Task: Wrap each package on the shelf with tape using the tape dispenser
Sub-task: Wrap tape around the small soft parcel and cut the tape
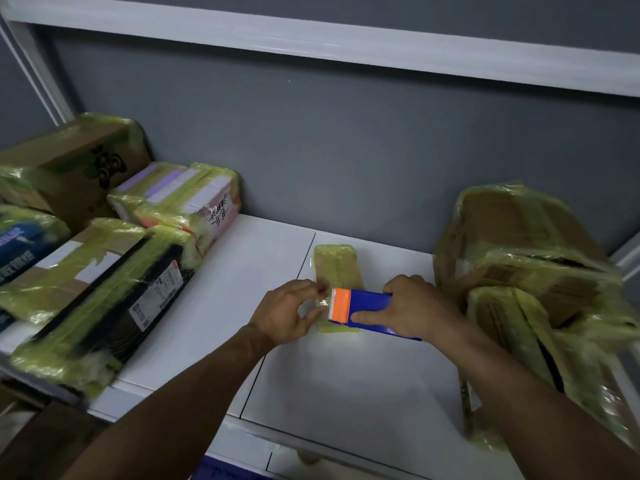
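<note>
small yellow-taped package flat on shelf; blue-orange tape dispenser across its near end.

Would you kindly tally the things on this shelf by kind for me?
Left packages: 5
Middle package: 1
Right packages: 2, as far as the blur allows
Tape dispenser: 1
Total: 9

Handwritten Chinese characters marked the pink package at centre left, white print the blue package at the left edge; both were unreadable.
</note>
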A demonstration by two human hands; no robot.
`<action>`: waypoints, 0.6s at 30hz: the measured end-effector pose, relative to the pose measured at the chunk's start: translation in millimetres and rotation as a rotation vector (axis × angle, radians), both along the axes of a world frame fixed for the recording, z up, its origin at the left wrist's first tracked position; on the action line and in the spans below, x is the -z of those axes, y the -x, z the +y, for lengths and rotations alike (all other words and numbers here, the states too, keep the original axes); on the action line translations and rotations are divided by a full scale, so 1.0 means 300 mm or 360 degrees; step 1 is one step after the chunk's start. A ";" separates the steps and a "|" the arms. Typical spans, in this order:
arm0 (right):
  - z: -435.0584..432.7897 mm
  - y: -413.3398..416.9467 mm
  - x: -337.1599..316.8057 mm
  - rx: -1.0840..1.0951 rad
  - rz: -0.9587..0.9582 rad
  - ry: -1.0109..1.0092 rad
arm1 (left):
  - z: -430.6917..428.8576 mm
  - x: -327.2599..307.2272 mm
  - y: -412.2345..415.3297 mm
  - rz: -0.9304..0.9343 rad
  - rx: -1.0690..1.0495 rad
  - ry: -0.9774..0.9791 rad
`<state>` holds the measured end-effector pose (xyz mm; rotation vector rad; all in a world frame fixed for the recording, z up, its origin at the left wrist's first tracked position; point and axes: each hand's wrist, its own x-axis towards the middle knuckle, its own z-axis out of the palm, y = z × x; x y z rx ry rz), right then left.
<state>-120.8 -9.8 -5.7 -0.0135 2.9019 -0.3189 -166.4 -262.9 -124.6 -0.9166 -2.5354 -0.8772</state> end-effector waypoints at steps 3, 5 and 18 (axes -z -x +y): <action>0.019 0.005 0.001 0.0005 0.0000 0.0006 | -0.005 0.009 0.002 0.0019 -0.0001 0.0003; 0.031 0.009 -0.010 -0.0004 0.0005 -0.0006 | -0.001 0.008 0.004 -0.0008 0.0003 0.0016; 0.081 0.017 -0.046 0.0009 0.0069 -0.0127 | 0.031 0.015 -0.021 -0.0139 0.0167 0.0215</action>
